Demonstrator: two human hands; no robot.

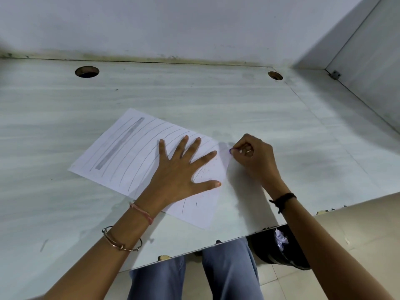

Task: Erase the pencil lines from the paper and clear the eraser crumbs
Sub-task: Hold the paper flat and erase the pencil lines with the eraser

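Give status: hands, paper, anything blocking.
Left hand flat on paper, pinning it. Right hand pinches purple eraser at paper's right edge. Most pencil lines unerased; crumbs near right end. Nothing blocking.

I see my left grip (186, 169) pressed flat, fingers spread, on a white sheet of paper (138, 135) that lies on the pale grey wood-grain table (216, 100). Curved pencil lines (151, 146) and one broad grey pencil band (120, 144) mark the sheet. My right grip (253, 156) pinches a small purple eraser (231, 150) at the sheet's right edge. Dark eraser crumbs (205, 172) speckle the paper there.
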